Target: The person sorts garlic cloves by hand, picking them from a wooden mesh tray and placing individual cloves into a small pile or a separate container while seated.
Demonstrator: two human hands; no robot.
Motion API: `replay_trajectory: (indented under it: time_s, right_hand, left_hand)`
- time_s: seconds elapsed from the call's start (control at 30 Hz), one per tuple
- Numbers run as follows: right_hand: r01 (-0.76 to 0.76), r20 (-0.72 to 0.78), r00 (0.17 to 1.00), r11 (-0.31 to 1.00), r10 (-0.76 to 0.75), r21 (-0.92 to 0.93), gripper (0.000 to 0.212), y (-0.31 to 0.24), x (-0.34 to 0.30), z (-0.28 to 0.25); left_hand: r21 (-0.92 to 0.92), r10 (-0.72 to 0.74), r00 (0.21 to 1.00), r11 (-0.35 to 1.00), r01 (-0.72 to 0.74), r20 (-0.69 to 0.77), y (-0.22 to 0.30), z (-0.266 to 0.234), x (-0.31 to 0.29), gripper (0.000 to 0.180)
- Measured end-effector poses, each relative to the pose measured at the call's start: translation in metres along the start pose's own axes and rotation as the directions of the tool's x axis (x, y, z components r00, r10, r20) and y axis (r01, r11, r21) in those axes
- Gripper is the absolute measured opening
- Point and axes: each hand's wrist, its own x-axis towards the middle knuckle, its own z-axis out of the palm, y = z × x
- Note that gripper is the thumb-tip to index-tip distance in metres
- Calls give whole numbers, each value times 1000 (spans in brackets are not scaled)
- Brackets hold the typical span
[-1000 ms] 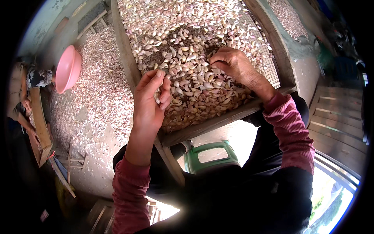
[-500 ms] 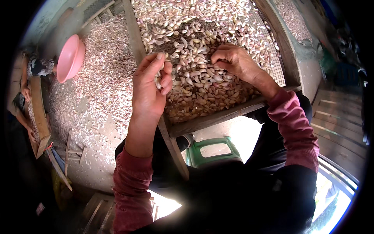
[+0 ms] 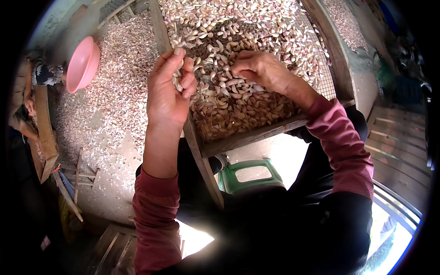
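Observation:
Many pale pink-white garlic cloves (image 3: 238, 103) lie spread over a wooden-framed mesh tray (image 3: 261, 134) in front of me. My left hand (image 3: 169, 85) is raised above the tray's left rail, its fingers curled around several garlic cloves. Over the middle of the tray, my right hand (image 3: 263, 73) reaches down with thumb and fingers pinched together at the cloves. Its fingertips are partly hidden, so whether a clove sits between them does not show. Bare wire mesh shows along the tray's right side.
Garlic cloves cover the floor (image 3: 114, 91) to the left, beside a pink basin (image 3: 83, 64). At far left, another person's hands touch a wooden tray (image 3: 46, 133). A green plastic stool (image 3: 252, 174) stands below my tray. Wooden slats (image 3: 398, 142) lie at right.
My right hand has shifted left across the cloves, still pinched. The left hand has moved slightly left and up, with cloves still in its fingers.

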Motion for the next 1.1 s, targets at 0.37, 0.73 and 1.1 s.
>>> replay_trajectory:
  time_s: [0.37, 0.73, 1.1]
  right_hand:
    - [-43, -64, 998, 947, 24, -317, 13, -43, -34, -2]
    - [-217, -205, 960, 971, 193, -102, 11, 2, -20, -23]
    - [-56, -16, 998, 931, 54, -361, 55, -28, -9, 18]
  left_hand:
    - [3, -6, 1000, 1000, 6, -21, 1, 7, -5, 12]
    - [-49, 10, 1000, 999, -11, -23, 4, -1, -3, 13]
    - [-46, 26, 999, 999, -27, -20, 16, 3, 0, 12]
